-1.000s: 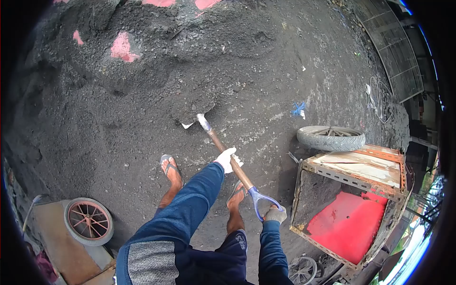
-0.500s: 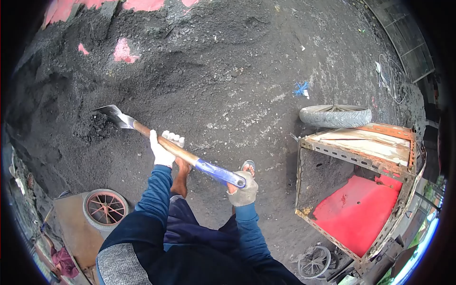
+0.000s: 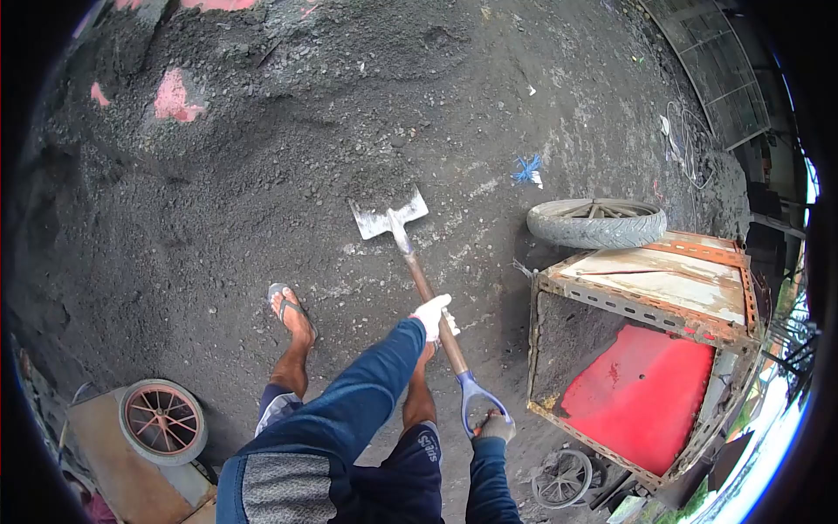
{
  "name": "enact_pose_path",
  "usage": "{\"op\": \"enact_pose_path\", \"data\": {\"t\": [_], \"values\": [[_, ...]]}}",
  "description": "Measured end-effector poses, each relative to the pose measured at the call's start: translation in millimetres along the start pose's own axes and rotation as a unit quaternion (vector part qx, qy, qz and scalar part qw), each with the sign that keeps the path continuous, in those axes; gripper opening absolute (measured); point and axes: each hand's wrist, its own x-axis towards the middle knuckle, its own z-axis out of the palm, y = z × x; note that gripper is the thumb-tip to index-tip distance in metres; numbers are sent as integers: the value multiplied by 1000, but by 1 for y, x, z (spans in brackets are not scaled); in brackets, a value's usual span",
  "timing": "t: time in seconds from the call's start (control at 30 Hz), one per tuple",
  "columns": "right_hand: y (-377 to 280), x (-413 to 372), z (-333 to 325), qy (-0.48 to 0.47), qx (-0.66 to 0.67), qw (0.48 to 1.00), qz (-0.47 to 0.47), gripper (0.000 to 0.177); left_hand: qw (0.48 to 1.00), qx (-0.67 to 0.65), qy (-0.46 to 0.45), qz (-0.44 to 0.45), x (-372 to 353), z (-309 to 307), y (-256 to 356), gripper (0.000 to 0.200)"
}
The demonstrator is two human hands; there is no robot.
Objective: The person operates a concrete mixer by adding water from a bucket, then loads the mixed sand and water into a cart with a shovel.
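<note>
A shovel (image 3: 421, 278) with a wooden shaft and a blue D-shaped handle slants across the middle of the head view. My left hand (image 3: 433, 317), in a white glove, is closed around the lower half of the shaft. Lower right, my right hand (image 3: 498, 427) wears a greyish glove and grips the D-handle. The pale metal blade (image 3: 374, 225) points away from me, low over the dark gravel (image 3: 262, 192). Dark grit covers the middle of the blade, so only its corners and back edge show.
To the right stands a metal-framed cart (image 3: 637, 301) with a red inner panel and a spoked wheel (image 3: 598, 224). Another cart (image 3: 105, 445) with a red-spoked wheel is lower left. Blue string (image 3: 527, 168) lies on the ground ahead. Gravel banks up at upper left.
The shovel has swung from the left to the middle, its blade now pointing forward. Both hands kept their grip and moved right; my right hand also came lower and closer. A sandalled foot now shows at left.
</note>
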Motion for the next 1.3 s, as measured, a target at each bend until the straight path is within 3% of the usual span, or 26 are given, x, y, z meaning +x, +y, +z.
{"op": "enact_pose_path", "data": {"t": [0.03,0.07,0.1,0.23,0.27,0.4,0.47,0.5,0.57,0.6,0.63,0.67,0.7,0.73,0.77,0.8,0.83,0.87,0.97,1.03,1.1,1.17,1.2,1.23,1.3], "values": [[-58,-48,54,-36,97,995,-13,12,1000,2,-25,-6,1,-1,61,32],[-76,-64,88,-58,49,995,-63,13,999,18,-27,40,2,-7,104,30],[-52,-54,97,-57,18,993,-102,10,997,33,-16,61,-10,-11,125,28],[-12,-80,85,-9,4,986,-169,6,995,25,-8,100,-63,-45,101,31],[-8,-86,74,-28,49,991,-118,9,994,4,-10,110,-76,-58,92,30],[0,-63,70,-158,53,940,-298,14,963,-137,-55,225,-176,-86,91,31],[-79,-87,92,-244,38,889,-385,23,914,-194,-65,351,-229,-82,115,36],[-137,-117,87,-274,4,852,-446,28,881,-199,-119,413,-245,-83,129,37],[-159,-122,72,-255,1,853,-455,30,866,-206,-74,449,-276,-51,125,38],[-163,-120,67,-244,2,852,-462,32,893,-212,-35,396,-267,-38,107,37],[-133,-91,53,-208,-8,900,-382,29,915,-219,3,339,-250,-32,82,35],[-79,-47,26,-167,-19,939,-299,26,946,-196,-21,258,-208,-46,47,33],[-27,-19,-13,-131,73,977,-151,19,969,-189,-36,155,-163,-58,0,31],[11,-2,-71,-79,3,996,-49,12,985,-156,-6,76,-136,-50,-55,31],[88,31,-136,-23,3,999,-22,2,990,-130,-34,-32,-107,-51,-114,32],[128,33,-206,19,41,997,60,5,992,-91,13,-85,-99,-33,-172,34],[134,17,-268,69,25,971,227,22,987,-65,10,-147,-96,-19,-222,42],[156,10,-316,116,127,954,244,18,976,-38,37,-211,-92,-5,-266,54],[138,36,-285,116,69,965,226,17,963,52,71,-256,-59,18,-332,58],[114,61,-249,109,31,971,211,17,967,46,42,-248,-13,20,-301,53],[88,75,-196,95,-4,974,205,16,984,17,16,-178,38,27,-214,42],[-6,50,-85,27,-22,994,105,8,994,32,11,-100,55,43,-110,36],[1,67,-40,70,-12,997,-33,8,997,30,-10,-64,55,50,-59,35],[-30,50,-11,23,55,995,-75,12,999,34,9,2,42,59,-23,34],[-75,10,28,-38,46,985,-163,14,996,41,-43,67,26,53,40,30]]}}
